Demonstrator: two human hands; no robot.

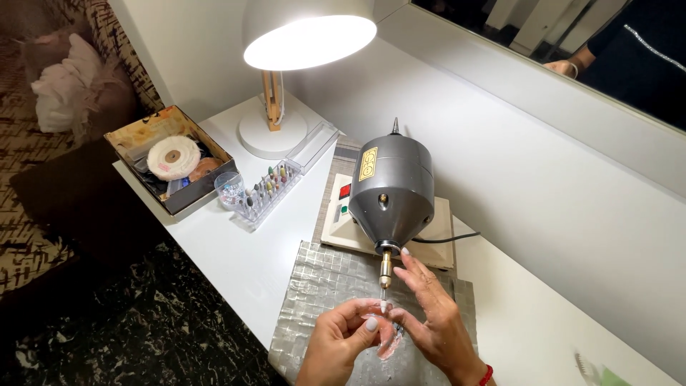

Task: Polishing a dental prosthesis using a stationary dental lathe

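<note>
- At the bottom centre of the frame I see my left hand (pixel 341 342) and my right hand (pixel 429 314) close together over a sheet of silver foil (pixel 314 286) spread on the white counter (pixel 236 250).
- The left-hand fingers (pixel 371 323) are curled narrow, pinching a small clear, pinkish piece (pixel 389 344) that lies between the two hands.
- The right-hand fingers (pixel 409 268) are stretched fairly straight, pointing up the frame beside the brass spindle (pixel 386 268); the lower part of that hand touches the clear piece, but I cannot tell how firmly it grips.
- The spindle hangs from a grey motor housing (pixel 391 186) in the middle of the frame, and its thin white-tipped bit (pixel 384 304) comes down to the clear piece, right at the left fingertips.
- The motor sits on a cream base (pixel 443 246) with a red and a green button, and a black cable (pixel 446 238) runs off to the right.
- Upper centre, a white desk lamp (pixel 309 39) is lit, its round foot standing on the counter.
- Left of the motor, a clear rack of small grinding bits (pixel 268 189) stands just beside a little clear cup (pixel 229 189).
- Further to the upper left, an open cardboard box (pixel 136 139) holds a white buffing wheel (pixel 172 157).
- In the upper right corner, a mirror (pixel 543 36) shows a dark sleeve and a hand.
</note>
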